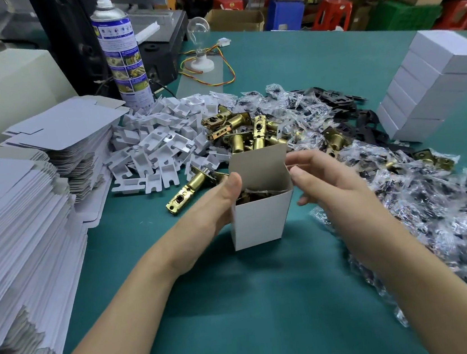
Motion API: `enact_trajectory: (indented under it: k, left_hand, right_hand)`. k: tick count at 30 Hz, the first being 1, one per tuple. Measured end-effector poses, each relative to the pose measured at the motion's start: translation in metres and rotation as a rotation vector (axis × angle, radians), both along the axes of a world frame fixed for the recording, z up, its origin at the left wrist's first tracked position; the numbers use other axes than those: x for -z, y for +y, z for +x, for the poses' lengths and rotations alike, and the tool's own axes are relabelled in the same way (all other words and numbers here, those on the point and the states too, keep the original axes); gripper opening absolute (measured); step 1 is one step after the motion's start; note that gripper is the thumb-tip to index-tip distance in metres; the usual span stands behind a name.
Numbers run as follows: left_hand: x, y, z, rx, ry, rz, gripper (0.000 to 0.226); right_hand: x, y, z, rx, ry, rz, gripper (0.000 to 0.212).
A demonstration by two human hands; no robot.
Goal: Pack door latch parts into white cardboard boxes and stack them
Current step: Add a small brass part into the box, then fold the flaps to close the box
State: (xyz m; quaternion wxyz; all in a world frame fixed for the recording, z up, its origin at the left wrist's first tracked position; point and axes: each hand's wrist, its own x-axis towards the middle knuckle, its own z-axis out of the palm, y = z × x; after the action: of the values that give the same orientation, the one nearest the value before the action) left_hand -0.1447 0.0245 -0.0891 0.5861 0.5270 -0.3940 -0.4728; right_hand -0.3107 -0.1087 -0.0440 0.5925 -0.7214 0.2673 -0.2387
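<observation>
Directions are clock positions around the open box at the middle of the green tabletop (242,308). At nine o'clock, tall stacks of flat white cardboard box blanks (27,231) crowd the edge within easy reach. At eleven o'clock stands a blue-and-white aerosol spray can (122,58), with a heap of small white plastic brackets (160,138) in front of it. A single brass cylindrical door latch (189,189) lies at ten o'clock, just beside the left hand (215,208).

That hand grips the left wall of the small open white cardboard box (263,217), thumb at the rim, likely to keep it upright. Something dark and shiny sits inside, and the back flap stands up. The right hand (324,183) is at the right rim with blurred, half-curled fingers; whether they pinch the card cannot be told.

At twelve o'clock lies a pile of brass latches (244,131). From one to five o'clock sprawl clear plastic bags of small dark parts (436,210), close against the right forearm and likely to snag. At two o'clock, well apart, rises a stack of closed white boxes (435,78).
</observation>
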Motion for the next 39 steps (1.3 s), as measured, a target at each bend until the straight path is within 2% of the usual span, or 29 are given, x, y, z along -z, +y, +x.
enact_trajectory:
  k: [4,8,12,16,20,26,31,33,36,39]
  left_hand:
    - [-0.003,-0.003,-0.003,-0.032,-0.039,0.018,0.07]
    - [-0.004,-0.007,-0.007,-0.081,-0.073,0.005,0.045]
    - [-0.006,-0.011,-0.013,-0.146,-0.086,-0.133,0.029]
    - [-0.009,-0.01,-0.007,-0.272,-0.148,-0.317,0.03]
    - [-0.01,-0.01,-0.008,-0.238,-0.156,-0.392,0.023]
    - [-0.015,-0.007,-0.005,-0.239,-0.184,-0.411,0.024]
    - [-0.016,-0.005,-0.001,-0.253,-0.348,-0.412,0.016]
    - [-0.015,-0.004,0.001,-0.254,-0.394,-0.395,0.016]
    - [-0.012,-0.003,0.003,-0.262,-0.458,-0.359,0.018]
    - [-0.011,-0.001,0.004,-0.281,-0.487,-0.349,0.024]
  right_hand:
    - [0.001,0.001,0.004,-0.057,-0.089,0.09,0.013]
    - [0.004,0.001,0.011,-0.122,-0.117,0.104,0.021]
    - [0.009,0.001,0.018,-0.125,-0.177,0.139,0.027]
    - [0.013,0.004,0.021,-0.115,-0.256,0.168,0.029]
    - [0.015,0.008,0.023,-0.124,-0.308,0.235,0.036]
    - [0.017,0.012,0.029,-0.138,-0.428,0.423,0.026]
    - [0.022,0.009,0.024,-0.146,-0.43,0.441,0.005]
    - [0.026,0.007,0.02,-0.163,-0.399,0.445,0.006]
    - [0.028,0.004,0.014,-0.233,-0.417,0.463,0.02]
    - [0.029,0.005,0.011,-0.217,-0.384,0.323,0.028]
